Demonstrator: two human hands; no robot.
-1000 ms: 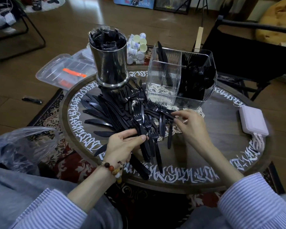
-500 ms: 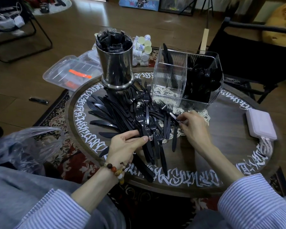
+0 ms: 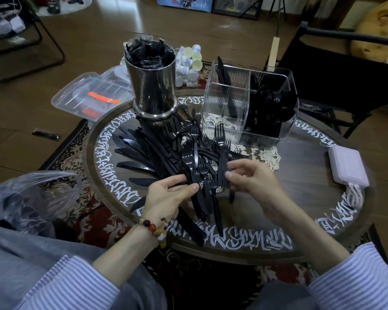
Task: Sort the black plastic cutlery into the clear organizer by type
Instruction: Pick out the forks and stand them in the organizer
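Observation:
A heap of black plastic cutlery (image 3: 166,153), knives to the left and forks in the middle, lies on the round table (image 3: 300,220). My left hand (image 3: 168,198) grips a bundle of forks (image 3: 193,171) by their handles. My right hand (image 3: 253,180) pinches a few black forks (image 3: 221,153) by their handles, tines pointing up toward the organizer. The clear organizer (image 3: 224,108) stands at the back right. Its right compartment is full of black spoons (image 3: 271,108). A few knives (image 3: 222,72) lean in a back left compartment. The front left compartment looks empty.
A steel cylinder (image 3: 154,86) holding black wrapped items stands behind the heap. A pink box (image 3: 347,166) with a white cord lies at the table's right. A clear plastic bag (image 3: 27,198) sits at my left. A lidded clear box (image 3: 92,95) and small cups (image 3: 188,63) lie beyond.
My right hand has lifted a few forks off the heap and drawn them back toward me. My left hand keeps its hold on the fork bundle.

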